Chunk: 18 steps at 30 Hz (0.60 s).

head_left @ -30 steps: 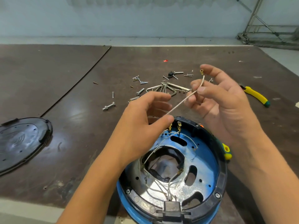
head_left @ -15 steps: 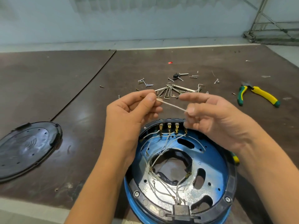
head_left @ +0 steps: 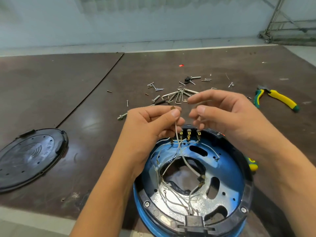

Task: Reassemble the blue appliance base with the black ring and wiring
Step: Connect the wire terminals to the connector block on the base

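Observation:
The blue appliance base (head_left: 229,170) lies open side up at the bottom centre, with the black ring (head_left: 248,194) seated around its rim. Several white wires (head_left: 187,164) cross its inside, and brass terminals (head_left: 188,135) line the far edge. My left hand (head_left: 152,129) pinches one white wire near its brass end connector (head_left: 173,108), just above the terminals. My right hand (head_left: 224,117) hovers beside it with curled fingers; a thin wire runs by its fingertips, and whether they hold it is unclear.
A round black cover plate (head_left: 29,159) lies at the left. Loose screws and hex keys (head_left: 174,97) are scattered beyond my hands. Yellow-green pliers (head_left: 277,99) lie at the right, and a yellow-green tool handle (head_left: 252,164) pokes out beside the base.
The wire, stretched between both hands before, now hangs down from my left hand's pinch. My right hand has slid off it and both hands have lowered toward the terminals.

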Available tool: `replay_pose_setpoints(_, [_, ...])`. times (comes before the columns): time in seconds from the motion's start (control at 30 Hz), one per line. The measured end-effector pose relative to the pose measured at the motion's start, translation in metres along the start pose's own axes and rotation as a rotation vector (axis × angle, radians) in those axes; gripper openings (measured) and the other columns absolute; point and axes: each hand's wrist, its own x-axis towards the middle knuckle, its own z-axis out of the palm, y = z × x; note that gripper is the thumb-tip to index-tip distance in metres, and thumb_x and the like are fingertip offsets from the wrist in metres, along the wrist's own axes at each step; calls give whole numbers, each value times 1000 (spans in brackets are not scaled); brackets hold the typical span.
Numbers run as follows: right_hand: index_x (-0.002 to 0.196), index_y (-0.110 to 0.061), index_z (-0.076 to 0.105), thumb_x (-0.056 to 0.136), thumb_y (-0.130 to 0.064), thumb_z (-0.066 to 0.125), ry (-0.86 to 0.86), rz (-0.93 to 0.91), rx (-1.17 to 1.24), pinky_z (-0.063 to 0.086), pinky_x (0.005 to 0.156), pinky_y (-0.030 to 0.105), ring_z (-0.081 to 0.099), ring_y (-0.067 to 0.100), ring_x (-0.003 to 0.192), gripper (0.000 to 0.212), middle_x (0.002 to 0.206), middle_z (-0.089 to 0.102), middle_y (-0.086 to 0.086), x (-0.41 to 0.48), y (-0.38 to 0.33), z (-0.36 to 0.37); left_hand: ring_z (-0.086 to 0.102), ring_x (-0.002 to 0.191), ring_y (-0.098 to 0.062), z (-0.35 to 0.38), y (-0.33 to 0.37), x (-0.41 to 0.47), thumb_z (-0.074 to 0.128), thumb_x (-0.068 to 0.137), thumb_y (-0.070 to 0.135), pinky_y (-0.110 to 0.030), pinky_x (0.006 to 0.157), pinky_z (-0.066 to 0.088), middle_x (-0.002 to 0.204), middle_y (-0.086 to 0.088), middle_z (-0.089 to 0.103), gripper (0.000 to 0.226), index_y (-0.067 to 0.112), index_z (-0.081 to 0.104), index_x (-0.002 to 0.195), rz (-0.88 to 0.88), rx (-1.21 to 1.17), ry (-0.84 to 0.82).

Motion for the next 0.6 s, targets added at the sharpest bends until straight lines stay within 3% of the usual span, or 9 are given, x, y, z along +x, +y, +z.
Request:
replay_pose_setpoints(0.2, [108, -14, 74, 87, -9, 72, -31, -132, -176, 53, 76, 21, 69, 12, 84, 21, 92, 74, 4, -3, 0, 7, 58, 56, -12, 2, -4, 0, 63, 92, 12, -18, 57, 50, 70, -4, 67, 14, 7, 76, 94, -43, 144, -123])
replay_pose_setpoints(0.33, [101, -11, 76, 86, -3, 73, -13, -205, -324, 56, 79, 27, 73, 19, 87, 17, 91, 76, 4, -2, 2, 10, 56, 48, -12, -2, -3, 0, 67, 86, 21, -20, 52, 49, 68, -7, 68, 17, 8, 77, 91, -68, 125, -179])
replay_pose_setpoints(0.6, [100, -14, 76, 85, -9, 77, -8, -230, -580, 56, 76, 44, 70, 18, 83, 16, 88, 73, 0, -2, 5, 9, 51, 47, -11, -8, -8, 4, 62, 94, 19, -18, 51, 45, 73, -10, 70, 18, 11, 77, 90, -73, 165, -218])
